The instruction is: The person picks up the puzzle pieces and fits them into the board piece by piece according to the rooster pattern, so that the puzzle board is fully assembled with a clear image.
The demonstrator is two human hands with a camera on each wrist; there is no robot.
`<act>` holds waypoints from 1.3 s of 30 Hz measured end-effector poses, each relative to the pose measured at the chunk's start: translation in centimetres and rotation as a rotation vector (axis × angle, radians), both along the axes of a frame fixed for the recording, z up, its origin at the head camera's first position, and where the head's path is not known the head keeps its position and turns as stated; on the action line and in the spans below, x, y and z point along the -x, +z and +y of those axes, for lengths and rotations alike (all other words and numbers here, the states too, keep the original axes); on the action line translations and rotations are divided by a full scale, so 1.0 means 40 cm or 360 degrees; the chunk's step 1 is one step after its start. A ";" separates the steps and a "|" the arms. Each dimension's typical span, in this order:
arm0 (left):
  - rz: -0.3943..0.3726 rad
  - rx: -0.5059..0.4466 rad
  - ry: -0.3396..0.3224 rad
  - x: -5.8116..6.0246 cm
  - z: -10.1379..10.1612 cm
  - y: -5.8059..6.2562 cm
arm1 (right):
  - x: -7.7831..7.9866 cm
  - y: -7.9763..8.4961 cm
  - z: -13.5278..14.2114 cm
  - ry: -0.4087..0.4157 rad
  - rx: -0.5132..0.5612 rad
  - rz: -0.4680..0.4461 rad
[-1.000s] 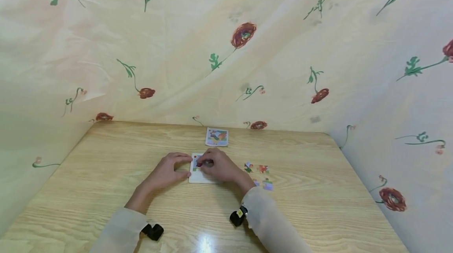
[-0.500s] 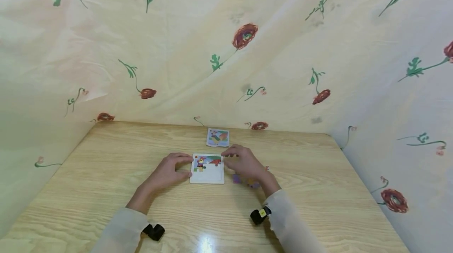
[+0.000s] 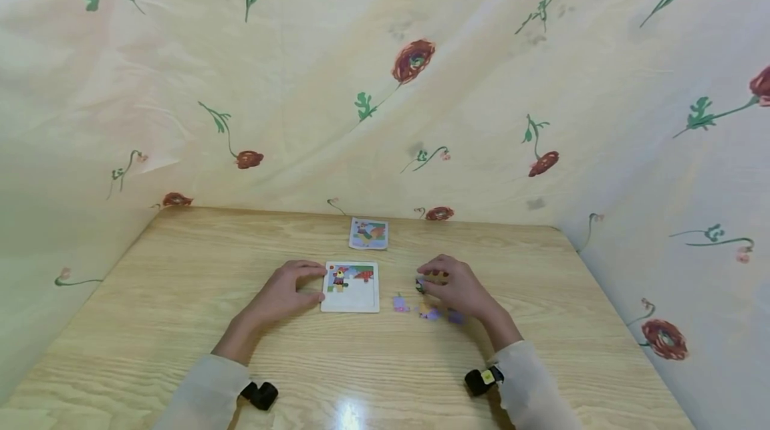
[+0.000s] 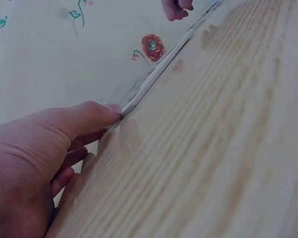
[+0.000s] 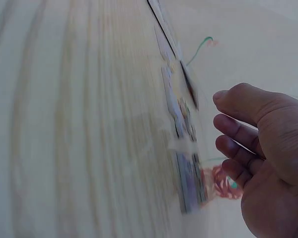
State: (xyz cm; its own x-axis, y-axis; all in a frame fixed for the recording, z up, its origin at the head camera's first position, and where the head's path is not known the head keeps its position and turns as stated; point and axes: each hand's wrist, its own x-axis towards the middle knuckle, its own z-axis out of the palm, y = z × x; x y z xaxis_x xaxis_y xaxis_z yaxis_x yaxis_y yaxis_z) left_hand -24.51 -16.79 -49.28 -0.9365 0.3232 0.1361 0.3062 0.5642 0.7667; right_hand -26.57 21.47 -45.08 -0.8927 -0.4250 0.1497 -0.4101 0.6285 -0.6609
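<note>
White tray (image 3: 359,299), touching the spread left hand (image 3: 279,294), is lying left of the right hand (image 3: 455,287), whose grip, if any, on a dark piece (image 3: 419,285) isn't showing.

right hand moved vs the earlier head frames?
Yes, rightward. Judged against the puzzle tray in the head view, the right hand was over it, then by its right edge; now it is farther right, at the loose pieces.

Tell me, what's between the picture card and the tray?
Just a narrow strip of bare table separates the card from the tray; the head view shows it.
</note>
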 end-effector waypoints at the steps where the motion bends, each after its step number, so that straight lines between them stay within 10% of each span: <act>1: 0.0002 -0.0003 -0.0002 0.000 0.000 -0.001 | -0.001 0.000 0.009 -0.0009 -0.0010 0.0010; 39: -0.0030 -0.0033 -0.0006 0.001 -0.004 0.001 | 0.024 -0.042 0.042 -0.0001 -0.0084 0.0007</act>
State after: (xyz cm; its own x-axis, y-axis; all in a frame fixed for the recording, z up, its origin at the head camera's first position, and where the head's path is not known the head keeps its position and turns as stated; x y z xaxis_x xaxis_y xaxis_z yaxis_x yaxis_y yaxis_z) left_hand -24.56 -16.97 -49.23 -0.9378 0.3240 0.1249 0.2934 0.5471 0.7839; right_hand -27.53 23.14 -46.75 -0.8923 -0.4320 0.1312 -0.4127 0.6625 -0.6252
